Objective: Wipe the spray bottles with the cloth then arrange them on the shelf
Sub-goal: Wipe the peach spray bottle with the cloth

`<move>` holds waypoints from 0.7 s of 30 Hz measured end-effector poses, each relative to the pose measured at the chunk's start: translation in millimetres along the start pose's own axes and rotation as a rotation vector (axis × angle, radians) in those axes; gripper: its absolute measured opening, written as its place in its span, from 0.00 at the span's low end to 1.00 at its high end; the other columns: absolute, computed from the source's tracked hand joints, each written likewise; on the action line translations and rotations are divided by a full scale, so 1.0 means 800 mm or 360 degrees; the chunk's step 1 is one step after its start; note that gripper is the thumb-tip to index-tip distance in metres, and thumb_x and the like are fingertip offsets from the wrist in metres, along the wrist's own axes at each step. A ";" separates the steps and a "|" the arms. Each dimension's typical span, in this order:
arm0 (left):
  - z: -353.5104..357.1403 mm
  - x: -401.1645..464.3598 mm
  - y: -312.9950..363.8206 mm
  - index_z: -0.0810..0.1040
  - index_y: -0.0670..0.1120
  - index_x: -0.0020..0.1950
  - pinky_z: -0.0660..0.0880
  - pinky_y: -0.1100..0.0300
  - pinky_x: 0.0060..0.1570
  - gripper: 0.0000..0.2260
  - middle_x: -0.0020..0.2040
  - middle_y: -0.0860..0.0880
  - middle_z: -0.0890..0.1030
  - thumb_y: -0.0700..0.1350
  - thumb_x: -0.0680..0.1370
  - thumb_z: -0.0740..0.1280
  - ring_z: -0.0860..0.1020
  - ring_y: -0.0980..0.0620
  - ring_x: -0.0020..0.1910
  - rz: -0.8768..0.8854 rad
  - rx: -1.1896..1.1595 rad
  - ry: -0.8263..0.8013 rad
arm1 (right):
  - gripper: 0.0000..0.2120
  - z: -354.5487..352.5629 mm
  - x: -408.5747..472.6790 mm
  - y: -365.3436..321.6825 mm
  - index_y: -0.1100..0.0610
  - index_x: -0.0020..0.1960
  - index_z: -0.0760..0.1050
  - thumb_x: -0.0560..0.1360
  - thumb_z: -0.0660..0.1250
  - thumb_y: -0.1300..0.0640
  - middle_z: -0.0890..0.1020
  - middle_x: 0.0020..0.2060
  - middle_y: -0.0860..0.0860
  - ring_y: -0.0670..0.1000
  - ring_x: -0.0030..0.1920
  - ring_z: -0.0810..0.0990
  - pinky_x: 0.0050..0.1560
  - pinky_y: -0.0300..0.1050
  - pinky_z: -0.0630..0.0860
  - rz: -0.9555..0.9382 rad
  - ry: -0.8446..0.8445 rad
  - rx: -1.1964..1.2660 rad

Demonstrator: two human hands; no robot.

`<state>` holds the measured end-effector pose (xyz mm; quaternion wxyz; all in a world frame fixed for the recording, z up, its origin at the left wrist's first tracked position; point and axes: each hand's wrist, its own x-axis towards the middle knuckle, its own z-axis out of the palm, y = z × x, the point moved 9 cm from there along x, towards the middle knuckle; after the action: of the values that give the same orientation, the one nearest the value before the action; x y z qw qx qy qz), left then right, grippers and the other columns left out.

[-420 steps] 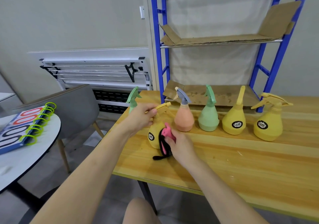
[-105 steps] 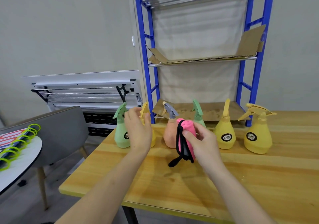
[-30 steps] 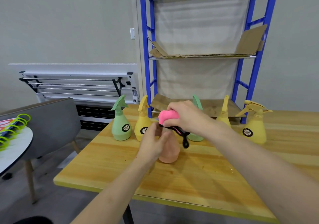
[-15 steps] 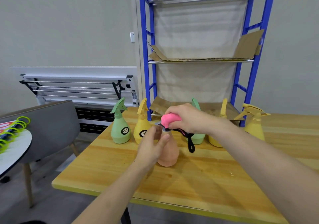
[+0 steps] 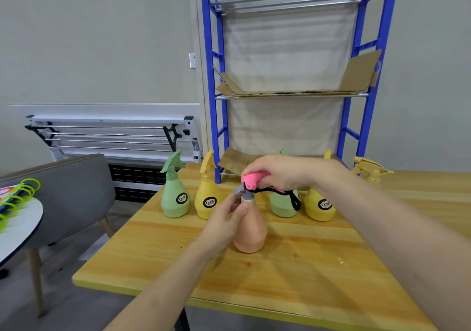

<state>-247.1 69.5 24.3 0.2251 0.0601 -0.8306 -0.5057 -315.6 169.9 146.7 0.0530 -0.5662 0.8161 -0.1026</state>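
The scene is evenly and brightly lit by soft, diffuse light with no visible source. Shadows under the forearms on the wooden table (image 5: pixel 293 274) are faint. No glare appears. Wide-angle distortion bows the blue shelf frame (image 5: pixel 207 76) and stretches the frame edges. Focus is slightly soft throughout.

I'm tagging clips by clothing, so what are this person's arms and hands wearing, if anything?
Nothing shows on them. The left hand and the right hand are bare, with no gloves. Both forearms are uncovered as far as the frame's lower edge, with no sleeve in view. No watch, bracelet or ring can be made out on either wrist or on the fingers that show.
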 end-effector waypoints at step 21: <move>-0.025 -0.013 0.012 0.74 0.52 0.64 0.76 0.58 0.57 0.15 0.60 0.57 0.79 0.52 0.79 0.72 0.78 0.57 0.58 -0.0082 -0.0109 0.0245 | 0.16 0.007 -0.085 0.062 0.48 0.64 0.77 0.79 0.75 0.57 0.82 0.56 0.43 0.48 0.58 0.81 0.62 0.53 0.80 0.0263 0.0763 0.0730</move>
<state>-227.9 61.1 37.0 0.2772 0.1124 -0.7913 -0.5333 -335.9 249.6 128.2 -0.0061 -0.4312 0.8041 -0.4091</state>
